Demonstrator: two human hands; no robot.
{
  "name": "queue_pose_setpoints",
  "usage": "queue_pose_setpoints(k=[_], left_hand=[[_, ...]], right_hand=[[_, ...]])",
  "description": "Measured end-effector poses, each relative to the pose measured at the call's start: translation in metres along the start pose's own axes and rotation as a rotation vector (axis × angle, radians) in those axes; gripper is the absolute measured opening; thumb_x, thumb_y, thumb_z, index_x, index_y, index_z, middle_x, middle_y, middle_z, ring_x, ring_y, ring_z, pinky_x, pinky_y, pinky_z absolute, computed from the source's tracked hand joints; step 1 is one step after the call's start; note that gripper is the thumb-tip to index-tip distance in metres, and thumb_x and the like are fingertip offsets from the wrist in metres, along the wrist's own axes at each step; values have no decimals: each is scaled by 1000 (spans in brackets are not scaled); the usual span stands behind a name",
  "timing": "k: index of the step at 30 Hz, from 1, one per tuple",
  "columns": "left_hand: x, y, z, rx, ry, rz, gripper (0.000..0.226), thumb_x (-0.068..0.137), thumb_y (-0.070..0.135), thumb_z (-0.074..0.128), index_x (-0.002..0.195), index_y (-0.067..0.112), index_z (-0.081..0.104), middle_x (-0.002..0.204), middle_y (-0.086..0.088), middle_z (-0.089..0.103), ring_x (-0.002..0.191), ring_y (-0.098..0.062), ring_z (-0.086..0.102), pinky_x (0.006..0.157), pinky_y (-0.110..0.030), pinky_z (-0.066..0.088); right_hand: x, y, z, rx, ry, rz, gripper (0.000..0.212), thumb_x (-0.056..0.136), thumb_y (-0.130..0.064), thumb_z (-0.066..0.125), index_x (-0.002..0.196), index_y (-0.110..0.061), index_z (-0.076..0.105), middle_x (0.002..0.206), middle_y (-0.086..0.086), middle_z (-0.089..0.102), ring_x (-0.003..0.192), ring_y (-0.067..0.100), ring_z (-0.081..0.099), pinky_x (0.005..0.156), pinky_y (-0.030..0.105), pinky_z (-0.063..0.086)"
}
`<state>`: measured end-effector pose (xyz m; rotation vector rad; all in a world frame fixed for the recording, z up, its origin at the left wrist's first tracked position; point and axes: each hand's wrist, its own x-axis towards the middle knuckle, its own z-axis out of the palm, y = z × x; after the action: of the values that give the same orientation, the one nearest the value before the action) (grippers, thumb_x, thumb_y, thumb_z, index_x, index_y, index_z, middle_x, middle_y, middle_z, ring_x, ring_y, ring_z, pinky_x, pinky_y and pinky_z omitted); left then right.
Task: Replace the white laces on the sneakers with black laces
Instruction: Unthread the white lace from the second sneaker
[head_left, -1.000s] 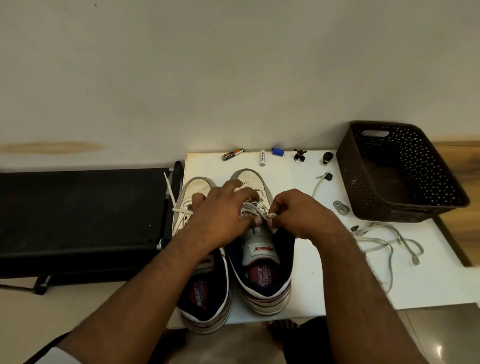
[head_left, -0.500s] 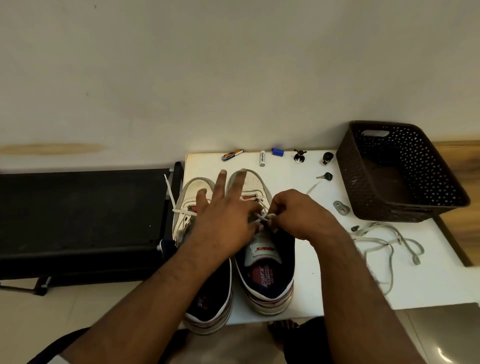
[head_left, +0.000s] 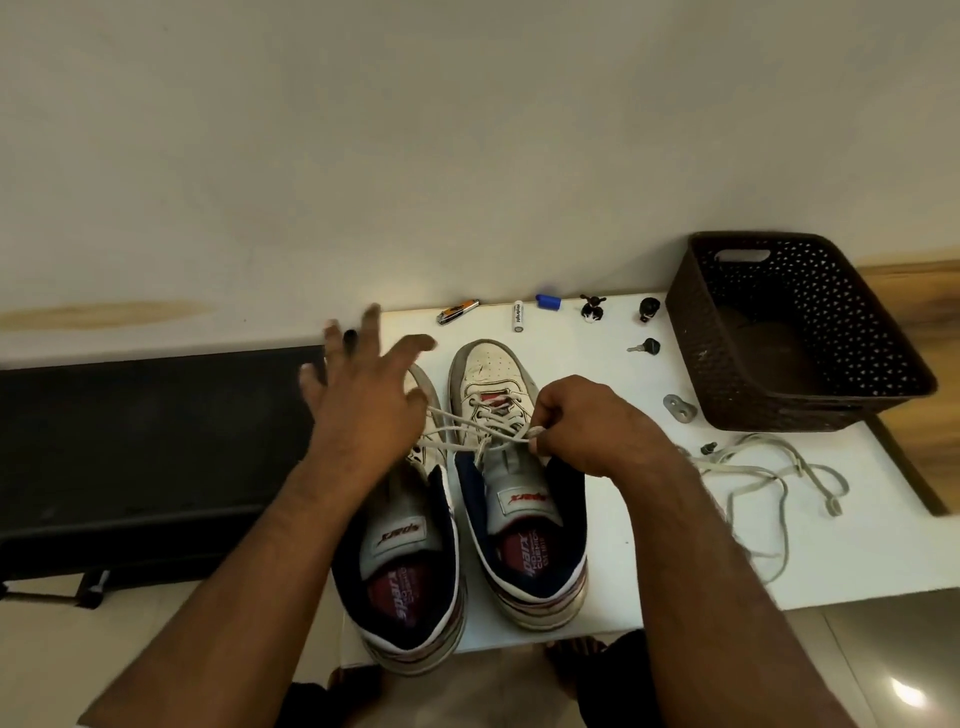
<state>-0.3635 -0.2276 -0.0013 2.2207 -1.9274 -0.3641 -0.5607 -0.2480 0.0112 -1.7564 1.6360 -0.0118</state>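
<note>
Two white sneakers with navy collars stand side by side on a white table (head_left: 613, 545), toes pointing away from me. The right sneaker (head_left: 514, 467) carries a white lace (head_left: 470, 422) through its eyelets. My right hand (head_left: 582, 423) pinches that lace near its upper eyelets. A strand of it runs left toward my left hand (head_left: 366, 395), which hovers over the left sneaker (head_left: 410, 561) with fingers spread wide. That hand hides the left sneaker's toe. No black lace is in view.
A dark brown perforated basket (head_left: 795, 332) stands at the table's back right. A loose pale cord (head_left: 769, 478) lies in front of it. Batteries, a key and small bits line the table's far edge. A black bench (head_left: 145, 441) sits to the left.
My left hand has lifted off the right sneaker's laces and swung left and away, fingers spreading. A lace strand is now pulled out leftward. My right hand stays pinching the lace.
</note>
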Motion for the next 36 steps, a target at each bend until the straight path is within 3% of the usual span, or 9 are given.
queue_pose_setpoints(k=[4,9,14,18,21,24,28,32,36], left_hand=[[0,28,10,-226,-255,197,26,91,41,60,116,46,64,162,11,8,149,-24,-4,117,-58,6],[0,29,15,-395,-351,57,19,62,60,67,80,51,70,129,7,58,131,-28,44,104,-56,37],[-3,33,6,-174,-422,78,11,83,37,72,92,43,68,160,11,16,149,-25,-3,115,-61,4],[1,24,6,-238,-148,62,8,92,29,61,90,36,62,153,13,32,145,-20,20,116,-60,9],[8,-2,-11,-669,392,-130,21,92,7,53,85,26,58,116,6,57,113,-20,55,96,-32,44],[19,-46,-33,-893,696,-407,14,95,9,47,96,21,53,114,0,54,109,-21,54,80,-9,42],[14,-57,-38,-389,419,-500,61,90,8,52,143,27,28,159,-15,12,145,-39,12,115,-58,18],[-11,3,-24,-328,39,28,11,90,40,60,94,32,66,104,15,63,105,-13,57,102,-43,31],[-16,34,-7,-139,-263,140,34,77,63,65,77,29,67,78,13,64,87,-3,55,91,-39,25]], right_hand=[[0,-1,2,-36,21,-6,12,83,-16,70,90,-21,61,100,2,64,92,19,60,71,27,44],[-1,-5,5,-69,29,-9,12,83,-17,68,85,-22,58,96,2,63,88,19,60,70,28,43],[-1,-9,4,-62,3,-23,11,86,-17,68,92,-19,60,97,2,62,87,17,57,69,26,41],[-1,-4,2,-27,11,-4,12,84,-19,70,91,-20,61,102,2,64,92,18,59,75,29,47],[0,2,0,7,13,19,14,81,-21,73,88,-24,61,101,0,64,91,17,59,76,30,49],[-1,2,-1,28,40,-20,21,80,-15,73,90,-27,59,107,-1,62,93,17,59,77,30,49],[-2,-4,0,-27,18,-148,28,80,-10,71,101,-28,62,126,0,50,115,19,50,83,23,40],[-2,-11,9,-114,37,-206,20,77,-26,77,95,-28,68,139,0,44,129,23,40,104,38,39],[2,-12,17,-300,34,-239,27,84,-34,67,110,-29,68,156,1,27,141,26,24,111,45,30]])
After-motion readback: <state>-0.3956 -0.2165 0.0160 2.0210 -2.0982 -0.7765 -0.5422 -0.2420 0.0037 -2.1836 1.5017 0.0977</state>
